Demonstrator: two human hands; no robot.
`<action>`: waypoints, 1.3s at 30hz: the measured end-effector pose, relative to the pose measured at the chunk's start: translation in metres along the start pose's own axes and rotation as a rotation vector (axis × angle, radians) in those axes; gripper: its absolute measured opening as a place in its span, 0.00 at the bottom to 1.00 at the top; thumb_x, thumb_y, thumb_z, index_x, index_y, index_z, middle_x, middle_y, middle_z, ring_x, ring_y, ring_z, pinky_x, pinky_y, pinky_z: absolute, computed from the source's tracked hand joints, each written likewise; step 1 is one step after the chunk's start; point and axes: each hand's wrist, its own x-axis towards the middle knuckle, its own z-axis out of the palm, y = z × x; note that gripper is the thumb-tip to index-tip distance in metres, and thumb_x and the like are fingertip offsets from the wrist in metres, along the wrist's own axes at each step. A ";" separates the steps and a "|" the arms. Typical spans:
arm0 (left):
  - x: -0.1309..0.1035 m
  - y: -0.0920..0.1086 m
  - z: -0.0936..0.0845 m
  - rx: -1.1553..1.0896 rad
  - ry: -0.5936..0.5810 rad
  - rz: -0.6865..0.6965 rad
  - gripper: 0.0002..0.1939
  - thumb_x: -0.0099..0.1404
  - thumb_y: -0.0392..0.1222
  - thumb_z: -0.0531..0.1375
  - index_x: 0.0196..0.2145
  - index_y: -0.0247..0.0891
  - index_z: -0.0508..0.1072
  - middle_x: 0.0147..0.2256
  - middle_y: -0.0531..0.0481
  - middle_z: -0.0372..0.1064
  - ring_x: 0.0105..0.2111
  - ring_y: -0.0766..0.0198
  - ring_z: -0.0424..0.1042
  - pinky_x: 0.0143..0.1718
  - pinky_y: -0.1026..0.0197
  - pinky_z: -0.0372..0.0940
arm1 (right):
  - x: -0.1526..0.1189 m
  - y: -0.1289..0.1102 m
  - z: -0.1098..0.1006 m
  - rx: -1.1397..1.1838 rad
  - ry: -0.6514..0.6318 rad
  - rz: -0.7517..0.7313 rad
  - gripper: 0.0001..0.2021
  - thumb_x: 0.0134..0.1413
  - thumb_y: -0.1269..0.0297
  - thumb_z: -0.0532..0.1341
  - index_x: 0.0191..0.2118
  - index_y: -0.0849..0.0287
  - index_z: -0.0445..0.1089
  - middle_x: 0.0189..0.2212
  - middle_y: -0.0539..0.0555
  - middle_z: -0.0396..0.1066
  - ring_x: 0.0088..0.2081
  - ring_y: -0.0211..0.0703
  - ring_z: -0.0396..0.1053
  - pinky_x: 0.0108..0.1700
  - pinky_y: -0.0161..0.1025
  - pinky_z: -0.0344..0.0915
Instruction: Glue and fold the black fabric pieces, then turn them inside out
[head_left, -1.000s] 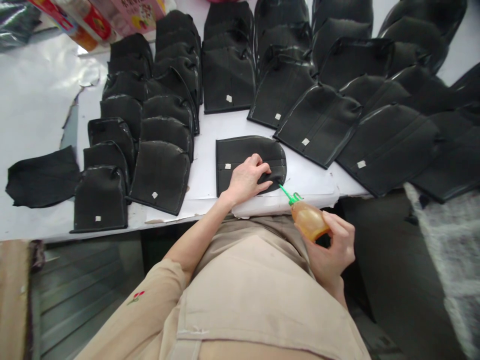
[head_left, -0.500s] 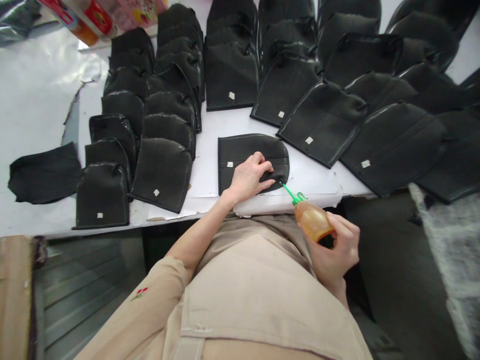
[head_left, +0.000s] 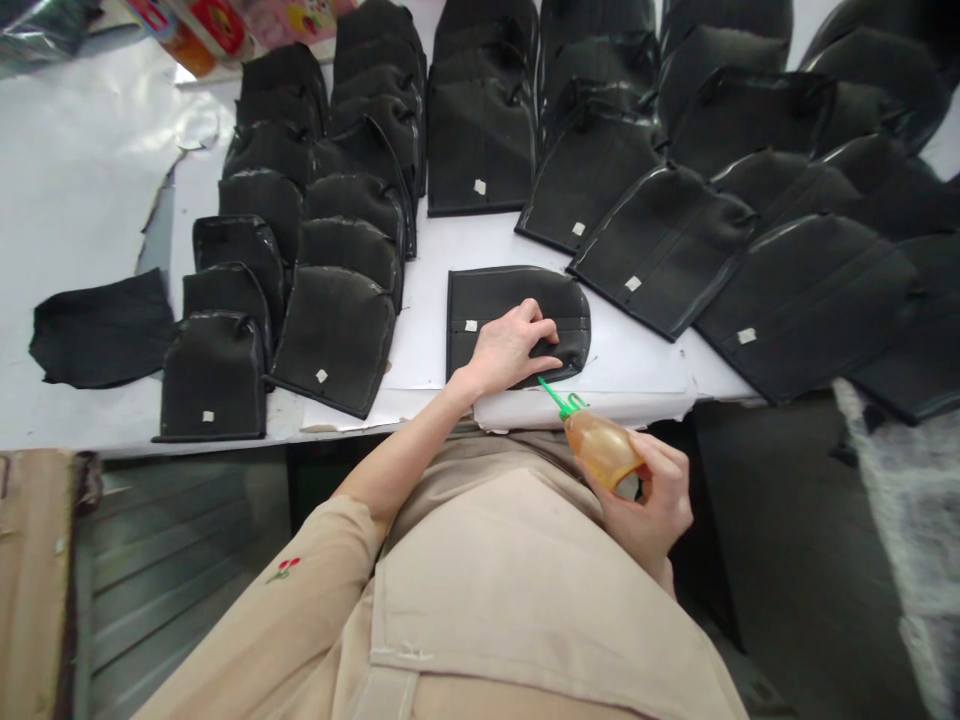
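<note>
Near the table's front edge lies a black padded piece (head_left: 517, 287) with one rounded end, a dark edging and a small whitish tag. My left hand (head_left: 514, 343) presses on its rounded half with fingers bent and thumb apart, the fingertips pinning the material near the lower edge. Between finger and thumb of my right hand (head_left: 654, 500) is a squeeze bottle (head_left: 602, 447) of amber liquid, tilted toward the piece. Its green nozzle tip (head_left: 541, 380) is just by the lower edge, under my left thumb; whether it touches cannot be told.
Overlapping stacks of similar black pieces (head_left: 480, 140) spread across the back and right of the white table (head_left: 427, 330). More stacks (head_left: 214, 375) stand at left, beside a loose black cloth piece (head_left: 101, 328). Bottles and a pink package (head_left: 277, 20) sit at the back left.
The bottle in my right hand has moved left, its nozzle shifting from the rounded end along the lower edge. My left hand keeps its place on the piece. The view has shifted slightly.
</note>
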 end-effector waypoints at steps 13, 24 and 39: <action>0.004 -0.001 -0.002 -0.019 -0.001 0.013 0.15 0.59 0.49 0.70 0.40 0.41 0.76 0.43 0.48 0.67 0.41 0.59 0.70 0.34 0.61 0.61 | 0.002 -0.005 0.016 0.054 -0.069 -0.082 0.30 0.48 0.60 0.75 0.56 0.55 0.68 0.45 0.60 0.72 0.44 0.53 0.74 0.44 0.48 0.76; -0.014 -0.025 -0.015 -0.471 0.154 -0.026 0.09 0.68 0.45 0.62 0.40 0.37 0.76 0.41 0.47 0.67 0.36 0.64 0.71 0.36 0.64 0.66 | 0.015 -0.010 0.026 0.041 -0.133 -0.158 0.28 0.50 0.62 0.74 0.57 0.53 0.67 0.45 0.58 0.73 0.44 0.50 0.75 0.45 0.45 0.75; -0.075 -0.057 -0.020 -0.142 0.396 -0.481 0.12 0.66 0.33 0.60 0.47 0.37 0.71 0.37 0.50 0.69 0.32 0.62 0.70 0.39 0.60 0.63 | 0.027 -0.022 0.043 0.125 -0.236 -0.210 0.29 0.48 0.66 0.74 0.57 0.55 0.68 0.46 0.59 0.72 0.45 0.51 0.74 0.47 0.46 0.75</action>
